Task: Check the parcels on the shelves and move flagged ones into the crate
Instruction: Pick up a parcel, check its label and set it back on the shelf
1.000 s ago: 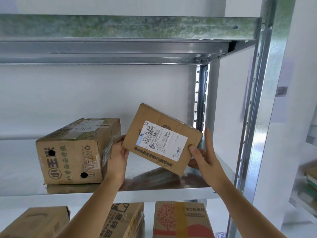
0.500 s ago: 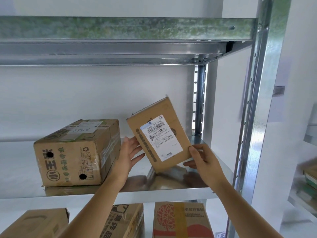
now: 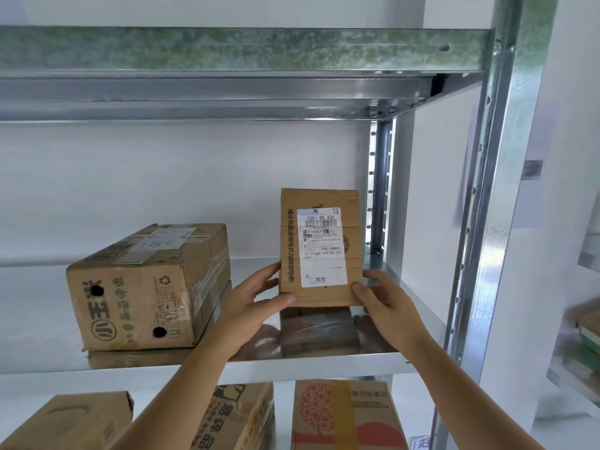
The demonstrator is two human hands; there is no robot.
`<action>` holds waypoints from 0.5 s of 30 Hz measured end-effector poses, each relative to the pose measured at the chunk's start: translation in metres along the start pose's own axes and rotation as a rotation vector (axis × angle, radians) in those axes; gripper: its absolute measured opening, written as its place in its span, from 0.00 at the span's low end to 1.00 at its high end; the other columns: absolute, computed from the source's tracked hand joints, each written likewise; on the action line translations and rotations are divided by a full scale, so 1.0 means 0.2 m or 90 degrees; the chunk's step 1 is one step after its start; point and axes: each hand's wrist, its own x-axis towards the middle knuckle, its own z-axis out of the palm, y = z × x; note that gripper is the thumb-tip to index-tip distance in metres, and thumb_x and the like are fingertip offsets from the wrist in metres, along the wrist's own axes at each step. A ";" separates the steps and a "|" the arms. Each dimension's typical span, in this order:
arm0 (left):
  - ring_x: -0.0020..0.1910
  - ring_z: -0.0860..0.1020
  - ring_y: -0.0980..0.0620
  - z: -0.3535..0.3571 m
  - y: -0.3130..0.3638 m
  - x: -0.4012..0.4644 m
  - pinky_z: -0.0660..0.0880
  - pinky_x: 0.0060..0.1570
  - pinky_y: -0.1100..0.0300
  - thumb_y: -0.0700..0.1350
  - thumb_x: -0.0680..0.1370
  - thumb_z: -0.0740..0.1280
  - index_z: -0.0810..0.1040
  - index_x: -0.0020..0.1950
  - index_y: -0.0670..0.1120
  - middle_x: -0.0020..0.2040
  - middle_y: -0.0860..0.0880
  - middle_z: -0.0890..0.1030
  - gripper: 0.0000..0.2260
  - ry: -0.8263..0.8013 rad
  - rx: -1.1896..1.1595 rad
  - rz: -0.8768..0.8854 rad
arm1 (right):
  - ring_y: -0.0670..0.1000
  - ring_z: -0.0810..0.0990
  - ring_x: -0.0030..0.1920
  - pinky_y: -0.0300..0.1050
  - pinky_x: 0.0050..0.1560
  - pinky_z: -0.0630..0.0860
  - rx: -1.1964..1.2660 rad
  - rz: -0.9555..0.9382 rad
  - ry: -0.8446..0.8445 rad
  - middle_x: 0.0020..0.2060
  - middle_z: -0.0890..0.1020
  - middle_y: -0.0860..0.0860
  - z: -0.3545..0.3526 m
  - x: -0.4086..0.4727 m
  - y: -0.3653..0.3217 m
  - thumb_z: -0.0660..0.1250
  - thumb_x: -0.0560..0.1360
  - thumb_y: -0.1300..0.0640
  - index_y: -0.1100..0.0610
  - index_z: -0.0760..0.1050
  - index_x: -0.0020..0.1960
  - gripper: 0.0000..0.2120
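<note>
- On the middle shelf (image 3: 48,323) of a metal rack, the small parcel (image 3: 319,251) stands upright on its short edge, label (image 3: 322,246) facing the camera, its bottom edge resting on or just above the shiny shelf surface.
- Both hands grip it low down: the left hand (image 3: 251,303) has its thumb across the front lower corner and fingers behind the left edge; the right hand (image 3: 384,295) has its thumb on the front lower right corner, fingers curled round behind.
- Handling — it looks thin, light and stiff-sided, though the creased cardboard may give if squeezed hard. The side edges, held as now, seem the best place to hold; the taped label is likely slicker.
- Whether this parcel is flagged cannot be told from the label.
- Around it: a larger taped box (image 3: 147,287) sits well to the left on the same shelf, apart from the hands.
- The rack's rear upright (image 3: 378,190) stands just behind and to the right; the front post (image 3: 487,222) is nearer the right forearm — this could catch an elbow when pulling out.
- Below, three more boxes (image 3: 347,417) stand on the lower shelf. No crate is in view.
</note>
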 end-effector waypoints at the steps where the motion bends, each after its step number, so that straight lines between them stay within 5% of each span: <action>1: 0.68 0.77 0.61 0.00 0.00 0.00 0.76 0.62 0.58 0.42 0.76 0.77 0.74 0.75 0.59 0.68 0.65 0.79 0.29 -0.002 0.003 0.002 | 0.40 0.85 0.42 0.30 0.34 0.78 0.006 -0.004 -0.006 0.50 0.84 0.40 0.00 0.00 -0.01 0.65 0.80 0.46 0.47 0.73 0.65 0.15; 6: 0.69 0.77 0.59 -0.01 0.00 -0.01 0.78 0.61 0.59 0.41 0.76 0.76 0.74 0.75 0.58 0.69 0.63 0.79 0.29 -0.007 -0.001 0.010 | 0.48 0.87 0.45 0.36 0.38 0.81 0.038 -0.014 0.001 0.56 0.84 0.44 -0.01 0.00 -0.01 0.68 0.70 0.38 0.47 0.75 0.62 0.24; 15: 0.69 0.77 0.58 -0.01 0.00 0.00 0.78 0.64 0.56 0.41 0.77 0.76 0.74 0.75 0.58 0.69 0.63 0.79 0.29 -0.007 -0.003 0.017 | 0.50 0.86 0.50 0.36 0.40 0.82 0.045 -0.018 -0.002 0.56 0.84 0.44 -0.01 0.01 0.00 0.68 0.68 0.38 0.47 0.74 0.61 0.24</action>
